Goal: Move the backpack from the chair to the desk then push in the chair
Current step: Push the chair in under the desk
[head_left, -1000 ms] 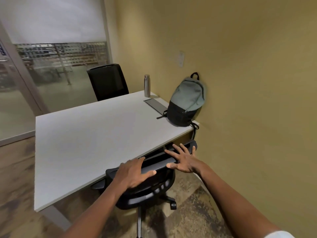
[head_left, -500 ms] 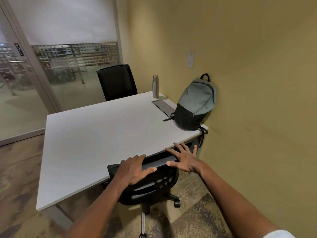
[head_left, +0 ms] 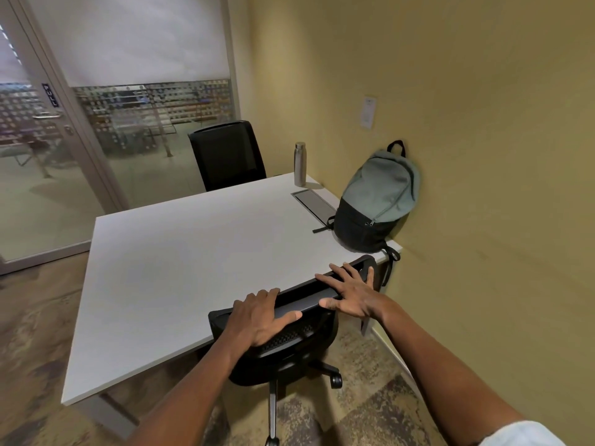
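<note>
Fingers (head_left: 335,272) on my right hand (head_left: 352,296) are spread flat on top of the chair (head_left: 289,336) back; my left hand (head_left: 260,317) lies flat too, gripping nothing. My backpack (head_left: 376,201) sits on the desk (head_left: 193,252), leaning on the wall (head_left: 483,156). If I push too hard, the chair could bang the desk and shake the backpack off its corner.

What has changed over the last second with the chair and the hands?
The chair has gone further in under the desk: its backrest top now meets the desk edge, with less of the seat showing. Both hands stay flat on the backrest top, left hand and right hand, fingers spread, nothing gripped or released. The backpack still leans on the wall at the desk corner; the bottle has not moved.
</note>
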Tool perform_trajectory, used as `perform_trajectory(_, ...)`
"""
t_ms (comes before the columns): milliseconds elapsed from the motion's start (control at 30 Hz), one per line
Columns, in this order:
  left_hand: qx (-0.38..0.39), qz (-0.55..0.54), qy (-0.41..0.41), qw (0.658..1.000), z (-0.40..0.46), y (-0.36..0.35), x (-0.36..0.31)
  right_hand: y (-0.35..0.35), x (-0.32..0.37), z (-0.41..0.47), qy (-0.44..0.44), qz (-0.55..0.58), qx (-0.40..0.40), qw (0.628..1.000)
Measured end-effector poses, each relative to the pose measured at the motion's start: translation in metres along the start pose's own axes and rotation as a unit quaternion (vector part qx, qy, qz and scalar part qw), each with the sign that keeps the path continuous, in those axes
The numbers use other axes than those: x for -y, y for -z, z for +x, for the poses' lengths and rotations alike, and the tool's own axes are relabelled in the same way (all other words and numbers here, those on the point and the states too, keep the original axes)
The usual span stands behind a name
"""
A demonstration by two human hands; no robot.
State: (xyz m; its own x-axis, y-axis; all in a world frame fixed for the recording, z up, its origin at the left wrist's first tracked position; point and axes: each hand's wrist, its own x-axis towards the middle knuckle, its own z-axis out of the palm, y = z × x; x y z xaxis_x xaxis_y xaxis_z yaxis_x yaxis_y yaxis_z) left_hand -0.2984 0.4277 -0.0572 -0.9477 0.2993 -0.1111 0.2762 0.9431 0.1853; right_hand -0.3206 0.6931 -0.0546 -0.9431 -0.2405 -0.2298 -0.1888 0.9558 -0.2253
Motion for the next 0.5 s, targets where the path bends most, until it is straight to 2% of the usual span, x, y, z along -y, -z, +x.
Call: perform_trajectory(500,0.0,0.013,0.006,1.0,0.033,0.0,0.008,0.002,-0.018,0.039,0.039,-0.016,-0.025,0.999)
